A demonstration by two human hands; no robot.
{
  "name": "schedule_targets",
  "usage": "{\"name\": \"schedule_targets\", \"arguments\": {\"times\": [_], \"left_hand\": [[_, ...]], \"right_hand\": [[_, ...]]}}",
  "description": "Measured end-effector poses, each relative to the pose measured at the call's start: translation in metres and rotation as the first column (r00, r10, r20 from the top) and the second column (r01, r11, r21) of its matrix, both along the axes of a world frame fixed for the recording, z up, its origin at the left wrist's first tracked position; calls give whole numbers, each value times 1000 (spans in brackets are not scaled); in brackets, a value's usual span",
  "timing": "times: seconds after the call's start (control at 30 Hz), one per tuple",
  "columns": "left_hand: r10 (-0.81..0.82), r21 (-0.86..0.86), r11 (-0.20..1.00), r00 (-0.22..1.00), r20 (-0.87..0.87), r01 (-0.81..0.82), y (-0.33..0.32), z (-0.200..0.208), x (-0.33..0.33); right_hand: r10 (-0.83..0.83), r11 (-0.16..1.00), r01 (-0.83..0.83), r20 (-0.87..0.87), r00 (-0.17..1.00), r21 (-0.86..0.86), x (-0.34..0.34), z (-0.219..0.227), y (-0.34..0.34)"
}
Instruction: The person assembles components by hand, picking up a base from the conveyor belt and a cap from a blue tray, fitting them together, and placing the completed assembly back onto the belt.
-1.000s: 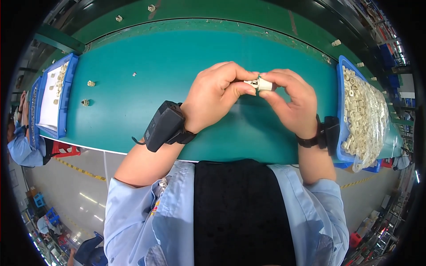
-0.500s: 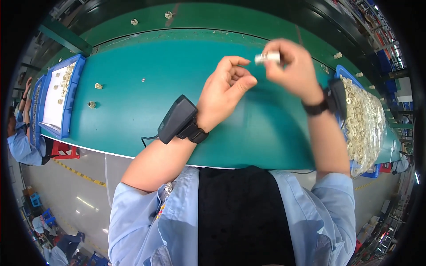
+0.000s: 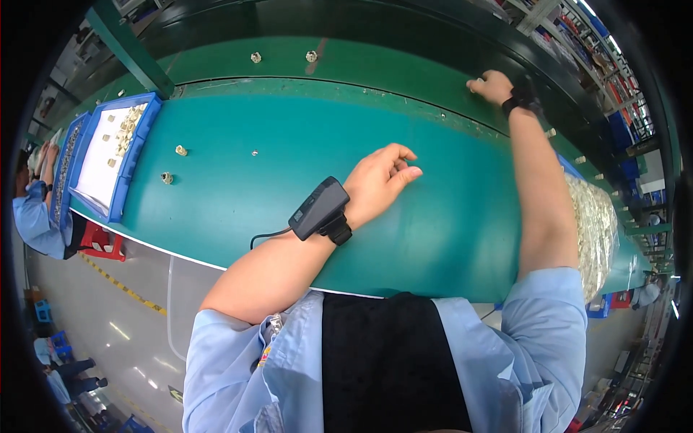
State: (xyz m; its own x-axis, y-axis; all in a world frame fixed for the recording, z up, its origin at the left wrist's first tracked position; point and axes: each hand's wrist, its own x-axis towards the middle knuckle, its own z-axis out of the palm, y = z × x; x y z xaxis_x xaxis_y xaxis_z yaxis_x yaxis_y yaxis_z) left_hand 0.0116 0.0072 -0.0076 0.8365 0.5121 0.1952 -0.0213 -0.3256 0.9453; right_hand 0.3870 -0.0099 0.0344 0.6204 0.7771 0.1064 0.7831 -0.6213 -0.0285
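Stretched out to the far right, my right hand [image 3: 493, 86] reaches over the dark green strip behind the worktable. Its fingers are closed, and a pale bit of a small cream cylindrical fitting [image 3: 471, 85] shows at the fingertips; most of it is hidden. My left hand [image 3: 382, 180] hovers over the teal worktable [image 3: 433, 238] with loosely curled fingers. Its thumb and forefinger are apart, with nothing between them. Two similar small fittings, one cream [image 3: 181, 151] and one with a metallic look [image 3: 167, 177], rest on the left of the table.
A blue tray [image 3: 137, 155] with cream pieces on a white sheet stands at the left. Beyond my right forearm lies a clear bag [image 3: 598, 224] full of pieces. Two fittings sit on the far green strip [image 3: 375, 72]. A co-worker's blue sleeve [image 3: 40, 216] shows far left.
My right hand has gone from beside my left hand to the far green strip, carrying the cream fitting. The left hand stays over the table, its fingers still curled. The whole view has shifted.
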Motion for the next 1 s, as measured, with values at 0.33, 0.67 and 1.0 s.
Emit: {"name": "schedule_targets", "arguments": {"times": [0.33, 0.67, 1.0], "left_hand": [[77, -62, 995, 996, -41, -80, 22, -1, 15], [630, 701, 407, 736, 250, -586, 179, 13, 80], [332, 429, 867, 936, -119, -253, 143, 29, 67]], "right_hand": [[15, 981, 41, -286, 958, 188, -102, 61, -257], [-340, 924, 367, -213, 916, 103, -163, -1, -376], [-442, 893, 440, 6, 897, 93, -176, 9, -363]]}}
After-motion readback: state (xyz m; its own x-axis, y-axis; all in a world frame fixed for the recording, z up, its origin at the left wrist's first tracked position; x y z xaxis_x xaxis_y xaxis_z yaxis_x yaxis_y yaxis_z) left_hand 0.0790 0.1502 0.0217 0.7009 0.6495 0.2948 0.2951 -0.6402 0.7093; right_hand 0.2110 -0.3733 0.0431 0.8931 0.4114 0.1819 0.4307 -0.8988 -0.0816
